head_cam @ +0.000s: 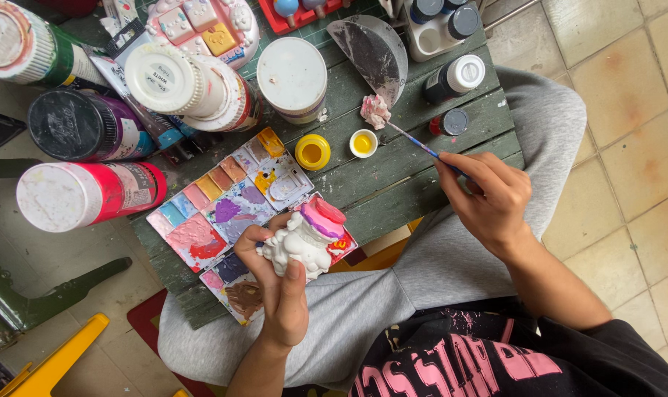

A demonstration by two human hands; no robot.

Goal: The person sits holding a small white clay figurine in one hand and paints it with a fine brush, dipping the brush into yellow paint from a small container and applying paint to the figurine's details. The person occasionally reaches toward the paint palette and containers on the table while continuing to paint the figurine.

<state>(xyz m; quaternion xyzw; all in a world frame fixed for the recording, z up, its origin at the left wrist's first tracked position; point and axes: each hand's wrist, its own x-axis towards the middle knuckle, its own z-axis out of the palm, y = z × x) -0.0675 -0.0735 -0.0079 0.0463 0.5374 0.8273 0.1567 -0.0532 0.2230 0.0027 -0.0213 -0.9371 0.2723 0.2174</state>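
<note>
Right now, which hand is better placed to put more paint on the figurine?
Right, probably. The right hand grips the paintbrush, its tip at the pink wad on the green table. The left hand is fully occupied gripping the white figurine over the palette.

Craft painting studio: paint bottles (91, 195), stained palette (224, 213), green slatted table (400, 176).

five paint bottles (84, 192), one palette (224, 213), one figurine (304, 242)

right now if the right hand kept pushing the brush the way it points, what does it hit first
The right hand aims the paintbrush up and to the left. Its tip already sits at the pink-stained wad of tissue, so that comes first; the grey curved scraper lies just beyond, though depth is unclear.
</note>
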